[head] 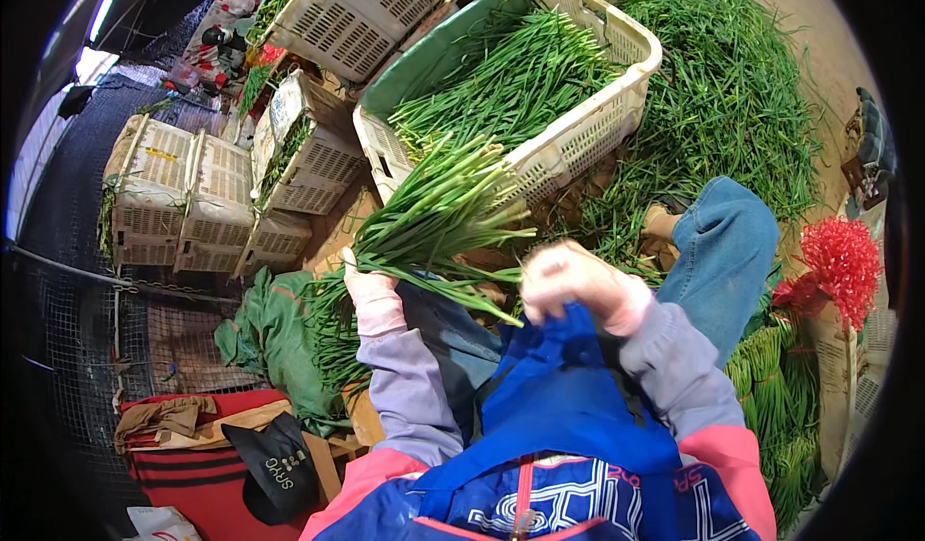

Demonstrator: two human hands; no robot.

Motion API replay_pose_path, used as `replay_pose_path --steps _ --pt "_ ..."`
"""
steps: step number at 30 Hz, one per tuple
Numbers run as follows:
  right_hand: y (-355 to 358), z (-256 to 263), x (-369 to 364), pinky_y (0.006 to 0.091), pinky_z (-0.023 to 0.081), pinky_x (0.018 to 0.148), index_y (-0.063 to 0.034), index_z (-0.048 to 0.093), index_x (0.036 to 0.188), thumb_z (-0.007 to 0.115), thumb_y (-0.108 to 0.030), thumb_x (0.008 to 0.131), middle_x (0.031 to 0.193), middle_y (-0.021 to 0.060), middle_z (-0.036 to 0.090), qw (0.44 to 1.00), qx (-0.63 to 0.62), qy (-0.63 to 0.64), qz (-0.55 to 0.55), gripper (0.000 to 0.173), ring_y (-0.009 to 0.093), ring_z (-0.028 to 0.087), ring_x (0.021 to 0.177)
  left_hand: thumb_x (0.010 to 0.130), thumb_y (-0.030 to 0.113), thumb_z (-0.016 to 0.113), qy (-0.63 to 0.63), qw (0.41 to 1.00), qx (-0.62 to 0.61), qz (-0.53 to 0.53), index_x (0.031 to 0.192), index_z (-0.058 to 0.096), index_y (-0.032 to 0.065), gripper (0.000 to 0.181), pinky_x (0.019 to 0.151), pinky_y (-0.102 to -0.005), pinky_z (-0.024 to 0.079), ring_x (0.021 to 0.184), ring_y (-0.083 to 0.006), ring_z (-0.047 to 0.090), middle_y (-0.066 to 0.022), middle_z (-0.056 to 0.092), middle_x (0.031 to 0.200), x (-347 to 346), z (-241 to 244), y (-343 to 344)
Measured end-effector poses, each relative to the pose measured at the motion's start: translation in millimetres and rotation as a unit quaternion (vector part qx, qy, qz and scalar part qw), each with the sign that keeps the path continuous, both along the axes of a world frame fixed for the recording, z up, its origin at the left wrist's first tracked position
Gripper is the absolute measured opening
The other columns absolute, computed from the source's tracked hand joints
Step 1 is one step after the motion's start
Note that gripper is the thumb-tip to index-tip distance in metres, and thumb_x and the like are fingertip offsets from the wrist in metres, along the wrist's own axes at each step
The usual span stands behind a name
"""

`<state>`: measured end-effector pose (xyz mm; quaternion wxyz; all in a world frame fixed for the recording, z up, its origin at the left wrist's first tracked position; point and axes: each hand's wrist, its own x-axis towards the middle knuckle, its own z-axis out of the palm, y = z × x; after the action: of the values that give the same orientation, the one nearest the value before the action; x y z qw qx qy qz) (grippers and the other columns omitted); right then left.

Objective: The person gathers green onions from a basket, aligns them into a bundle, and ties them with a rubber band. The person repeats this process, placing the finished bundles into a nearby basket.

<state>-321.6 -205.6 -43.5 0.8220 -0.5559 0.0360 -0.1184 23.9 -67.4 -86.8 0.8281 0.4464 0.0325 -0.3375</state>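
My left hand (370, 281) grips a thick bunch of long green stalks (441, 216) that look like garlic chives, their paler ends fanned out to the right. Close to the right side of that bunch, my right hand (571, 281) is curled and blurred by motion. A few stalks reach its knuckles, but whether its fingers hold any is unclear. Just beyond the bunch stands a cream plastic crate (578, 158) lined with green cloth, heaped with loose stalks (506, 78) of the same kind. More greens (332, 324) hang beside my left wrist on a green cloth (289, 331).
Leafy trimmings (723, 86) form a large pile at the upper right. Stacked crates (217, 194) stand at the left. Tied bundles (766, 382) and a tuft of red plastic ties (842, 273) are on my right. A black bag (278, 469) lies on red fabric (188, 483).
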Motion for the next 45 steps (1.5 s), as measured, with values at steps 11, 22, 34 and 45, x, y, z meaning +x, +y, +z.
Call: replay_pose_path --steps 11,22,34,45 --pt "-24 -42 26 0.0271 0.046 0.083 -0.0005 0.052 0.120 0.066 -0.007 0.080 0.108 0.0084 0.061 0.987 0.120 -0.059 -0.094 0.043 0.014 0.057 0.093 0.095 0.034 0.046 -0.039 0.994 -0.065 -0.083 0.095 0.061 0.0066 0.032 0.087 -0.0376 0.047 0.092 -0.0233 0.059 -0.0074 0.063 0.094 -63 38 -22" --pt "1 -3 -105 0.0345 0.048 0.066 0.0029 0.067 0.081 0.072 -0.011 0.076 0.079 0.0118 0.060 0.974 -0.137 -0.169 0.068 0.016 0.026 0.059 0.067 0.090 0.019 0.054 -0.059 0.950 -0.290 -0.098 0.090 0.060 0.0041 0.017 0.095 -0.0391 0.042 0.091 -0.0238 0.058 -0.0054 0.064 0.084 -48 39 -30" --pt "27 -5 44 0.0394 0.038 0.072 -0.0126 0.063 0.085 0.066 -0.023 0.073 0.080 0.0043 0.053 0.655 -0.567 0.179 -0.467 0.016 0.025 0.048 0.083 0.086 0.006 0.052 -0.119 0.913 -0.380 -0.091 0.114 0.057 0.0048 0.029 0.112 -0.0422 0.027 0.109 -0.0167 0.053 -0.0033 0.062 0.100 -56 37 -19" --pt "13 -33 72 0.0329 0.044 0.078 -0.0075 0.071 0.081 0.073 -0.021 0.069 0.079 0.0050 0.063 0.823 -0.320 0.123 -0.453 0.018 0.024 0.055 0.085 0.082 0.007 0.055 -0.066 0.911 -0.384 -0.136 0.116 0.053 0.0088 0.033 0.114 -0.0442 0.018 0.112 -0.0168 0.049 0.0002 0.056 0.100 -76 36 -8"
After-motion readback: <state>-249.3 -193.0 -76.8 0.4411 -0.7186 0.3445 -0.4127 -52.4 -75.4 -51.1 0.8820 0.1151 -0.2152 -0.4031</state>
